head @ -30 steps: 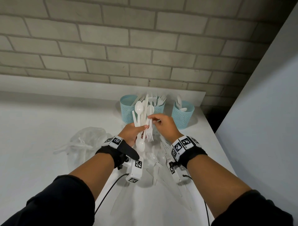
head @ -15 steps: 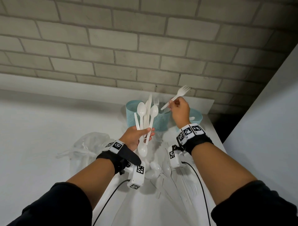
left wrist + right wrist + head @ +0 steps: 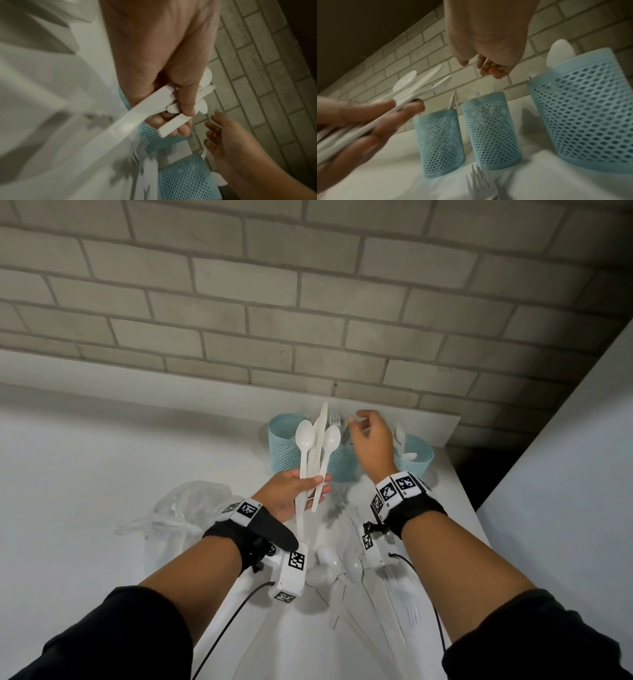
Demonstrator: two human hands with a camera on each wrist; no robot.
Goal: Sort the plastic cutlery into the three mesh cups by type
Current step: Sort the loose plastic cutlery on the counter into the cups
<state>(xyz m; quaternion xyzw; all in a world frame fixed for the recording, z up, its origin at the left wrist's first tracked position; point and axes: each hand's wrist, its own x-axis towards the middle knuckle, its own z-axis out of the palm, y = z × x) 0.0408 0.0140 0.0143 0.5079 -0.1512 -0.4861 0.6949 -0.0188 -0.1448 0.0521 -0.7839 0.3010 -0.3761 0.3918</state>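
Note:
Three blue mesh cups stand at the back of the white table: the left cup (image 3: 284, 450) (image 3: 438, 146), the middle cup (image 3: 342, 465) (image 3: 489, 135) with forks in it, and the right cup (image 3: 416, 457) (image 3: 583, 115) with spoons. My left hand (image 3: 318, 486) (image 3: 181, 105) grips a bundle of white cutlery (image 3: 305, 440) upright in front of the left and middle cups; two spoons and a knife show. My right hand (image 3: 358, 421) (image 3: 486, 67) hovers over the middle cup, fingertips pinching what looks like a thin white fork handle, mostly hidden.
Loose spoons (image 3: 342, 563), forks (image 3: 407, 611) and knives lie on the table between my wrists. A crumpled clear plastic bag (image 3: 185, 508) lies to the left. A brick wall stands right behind the cups. The table's right edge (image 3: 462, 508) is near the right cup.
My right hand pulled a fork out of the bundle, lifted it up and right, then brought it down over the middle cup. The left hand kept hold of the remaining spoons and knife.

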